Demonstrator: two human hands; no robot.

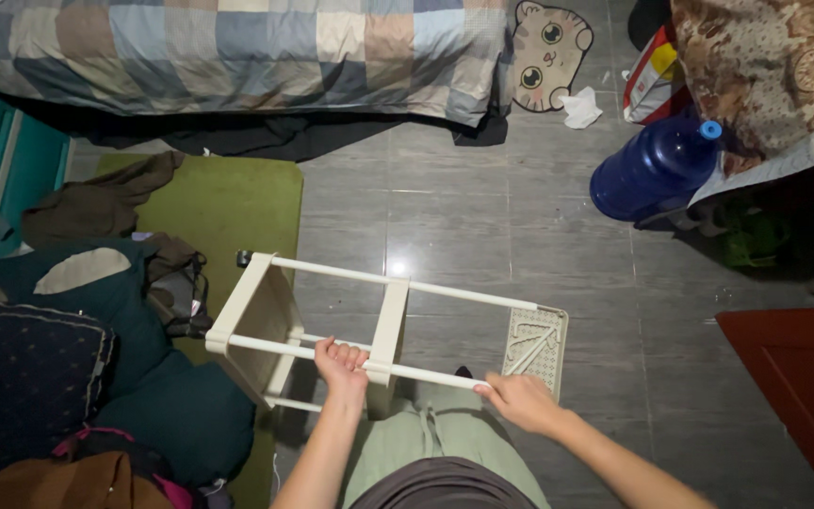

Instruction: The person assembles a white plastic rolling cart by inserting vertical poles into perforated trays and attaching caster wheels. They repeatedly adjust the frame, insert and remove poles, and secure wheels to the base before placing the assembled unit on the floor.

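Lying on its side on the grey tiled floor (482, 217), the cream plastic shelf rack (266, 320) stretches between a green mat (228, 203) and the person's knees. Its near white rail (275, 348) runs through the left hand (341, 363), whose fingers are clamped around it, while the right hand (520, 401) pinches the same rail's end beside the perforated end panel (536, 344).
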